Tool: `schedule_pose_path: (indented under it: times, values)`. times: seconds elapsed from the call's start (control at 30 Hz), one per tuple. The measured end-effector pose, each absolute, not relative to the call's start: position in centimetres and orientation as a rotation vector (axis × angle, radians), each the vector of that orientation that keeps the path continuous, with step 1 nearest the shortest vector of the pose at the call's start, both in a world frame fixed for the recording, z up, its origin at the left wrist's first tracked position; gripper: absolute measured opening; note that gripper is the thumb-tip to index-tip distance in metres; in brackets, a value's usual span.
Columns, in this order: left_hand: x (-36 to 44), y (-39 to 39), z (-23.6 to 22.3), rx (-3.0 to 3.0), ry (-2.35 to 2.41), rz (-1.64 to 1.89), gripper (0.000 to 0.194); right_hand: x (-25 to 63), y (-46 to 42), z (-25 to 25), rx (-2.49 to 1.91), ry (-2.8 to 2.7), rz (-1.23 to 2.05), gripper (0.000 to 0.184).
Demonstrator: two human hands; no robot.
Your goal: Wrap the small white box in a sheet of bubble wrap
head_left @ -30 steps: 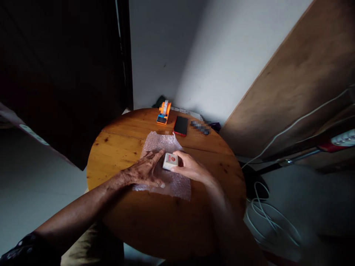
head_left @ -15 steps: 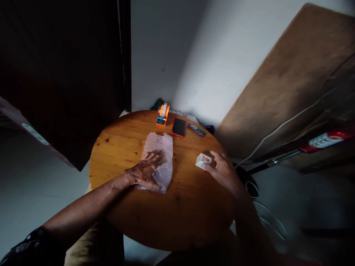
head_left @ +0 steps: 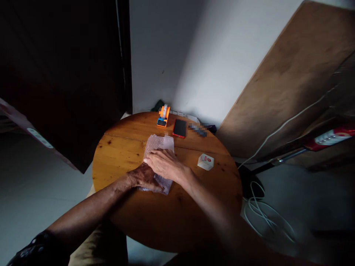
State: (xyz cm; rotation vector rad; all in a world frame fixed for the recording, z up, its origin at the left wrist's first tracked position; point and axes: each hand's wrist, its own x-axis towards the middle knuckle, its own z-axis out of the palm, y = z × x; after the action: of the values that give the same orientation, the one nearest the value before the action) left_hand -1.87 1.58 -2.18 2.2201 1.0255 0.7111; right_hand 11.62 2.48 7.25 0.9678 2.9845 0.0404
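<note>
A sheet or pouch of clear bubble wrap (head_left: 155,142) lies on the round wooden table (head_left: 122,147). My left hand (head_left: 144,176) rests flat on its lower part, thumb out toward the near edge. Crossing over from the right, my right hand (head_left: 166,164) lies over the wrap with fingers stretched out, covering the left hand's fingers. It holds nothing that I can see. To the right, apart from both hands, a small white box with red print (head_left: 205,162) sits on the tabletop.
Toward the back of the table stand an orange and blue tape dispenser (head_left: 163,116) and a red-edged phone (head_left: 179,128). Beside them lies a blurred-out dark item (head_left: 198,129). A white wall is behind; a brown board leans at the right, with cable coils (head_left: 260,210) on the floor.
My right hand has left the small white box and moved left over the bubble wrap and my left hand. The box remains on the table. My left hand stays on the wrap.
</note>
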Motion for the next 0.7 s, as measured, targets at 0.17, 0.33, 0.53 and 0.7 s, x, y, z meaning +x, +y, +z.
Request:
schedule_pose_path:
  times: [0.17, 0.33, 0.53, 0.7]
  values:
    - [-1.6, 1.8, -0.6, 2.52, 0.956, 0.432, 0.088, 15.1, 1.8, 9.0, 1.137, 2.606, 0.052, 0.022]
    - [-2.2, 2.0, -0.4, 2.589, 0.957, 0.323, 0.098, 19.3, 0.5, 7.4, 1.533, 2.395, 0.01, 0.026]
    - [-2.6, 2.4, -0.5, 2.588, 1.014, 0.465, 0.069, 22.0, 0.1, 2.2, 1.906, 2.533, 0.139, 0.034]
    - [-2.5, 2.6, -0.6, 2.545, 1.034, 0.567, 0.055, 22.3, -0.2, 0.3, 2.015, 2.671, 0.17, 0.028]
